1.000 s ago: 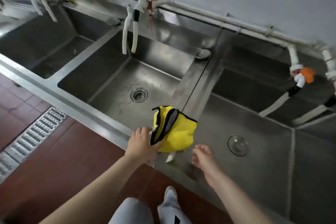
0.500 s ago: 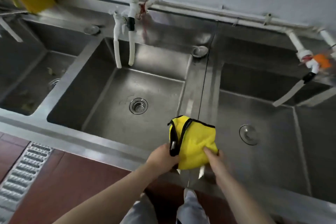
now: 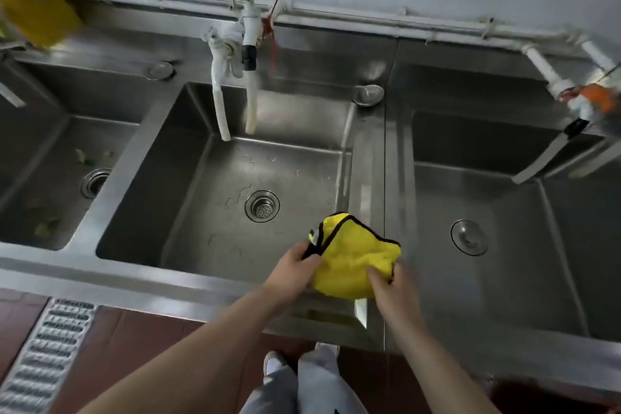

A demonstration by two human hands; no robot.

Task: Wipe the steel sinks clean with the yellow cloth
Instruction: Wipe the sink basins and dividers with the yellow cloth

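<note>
Right hand [image 3: 391, 289] now grips the bunched, black-edged yellow microfibre cloth [image 3: 353, 259] too; left hand [image 3: 292, 270] pinches its hem. Cloth sits above the brushed-steel divider [image 3: 364, 171] between rectangular steel sinks [image 3: 208, 198]. No legible markings.

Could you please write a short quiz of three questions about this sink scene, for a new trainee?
1. True or false: both hands hold the yellow cloth.
2. Which sink has food scraps on its floor?
A. left sink
B. middle sink
C. right sink
3. Fill in: the drain of the right sink is covered by a ____.

Key:
1. True. The left hand pinches the black-trimmed edge and the right hand grips the lower right part.
2. A. Scraps lie near its drain.
3. Stopper; the middle sink's strainer is uncovered.
</note>
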